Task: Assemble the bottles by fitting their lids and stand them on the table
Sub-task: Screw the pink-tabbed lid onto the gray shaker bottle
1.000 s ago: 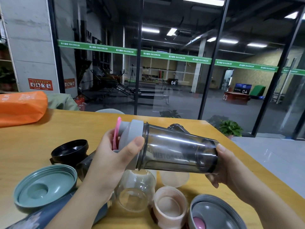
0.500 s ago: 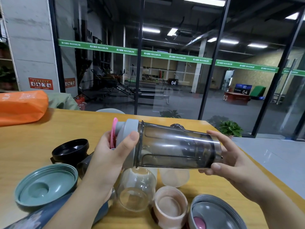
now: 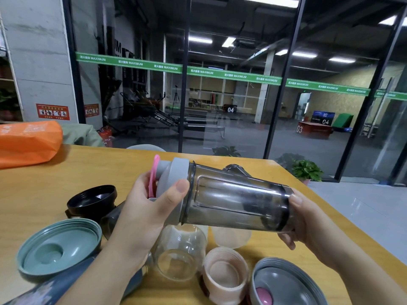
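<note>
I hold a smoky transparent shaker bottle (image 3: 233,199) sideways above the wooden table (image 3: 44,186). A grey lid (image 3: 174,179) with a pink flip tab (image 3: 154,172) sits on its left end. My left hand (image 3: 145,214) wraps that lid, thumb across the rim. At the bottle's base, my right hand (image 3: 308,221) grips it. Below lie a clear glass jar (image 3: 180,252) on its side, a pale pink cap (image 3: 224,274), a grey lid with a pink centre (image 3: 284,282), a teal lid (image 3: 59,247) and a black lid (image 3: 92,201).
An orange bag (image 3: 28,142) rests at the table's far left. A dark blue bottle (image 3: 44,291) lies at the near left edge. A frosted cup (image 3: 231,236) sits behind the pink cap. Glass walls stand beyond the table; its right edge runs diagonally.
My right hand opened off the bottle's base half a second ago and has closed on it again. The bottle tilted slightly, base lower. My left hand stays on the lid.
</note>
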`<state>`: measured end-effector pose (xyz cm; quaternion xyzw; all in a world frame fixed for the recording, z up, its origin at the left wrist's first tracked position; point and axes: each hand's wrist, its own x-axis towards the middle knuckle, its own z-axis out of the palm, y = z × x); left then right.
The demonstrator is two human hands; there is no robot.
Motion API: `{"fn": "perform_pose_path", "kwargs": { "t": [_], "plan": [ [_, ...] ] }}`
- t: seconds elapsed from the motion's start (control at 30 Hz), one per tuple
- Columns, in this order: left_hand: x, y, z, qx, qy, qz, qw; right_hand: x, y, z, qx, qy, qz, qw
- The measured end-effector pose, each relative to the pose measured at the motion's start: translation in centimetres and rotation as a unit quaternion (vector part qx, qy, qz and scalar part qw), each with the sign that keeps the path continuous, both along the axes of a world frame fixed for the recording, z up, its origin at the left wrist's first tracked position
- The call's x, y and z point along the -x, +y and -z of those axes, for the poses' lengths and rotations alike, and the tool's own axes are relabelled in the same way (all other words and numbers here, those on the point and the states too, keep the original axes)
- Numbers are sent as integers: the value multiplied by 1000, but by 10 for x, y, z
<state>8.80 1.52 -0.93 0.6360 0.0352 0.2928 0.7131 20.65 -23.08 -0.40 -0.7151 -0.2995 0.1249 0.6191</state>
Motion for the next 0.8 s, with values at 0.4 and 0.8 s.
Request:
{"fn": "perform_pose_path", "kwargs": {
  "t": [0.4,0.8],
  "plan": [
    [0,2,-1,15,-15,2,1000,0,5,0,-40,58,-54,996],
    [0,4,1,19,-6,4,1000,9,1,-1,-69,-63,-41,995]
  ]
}}
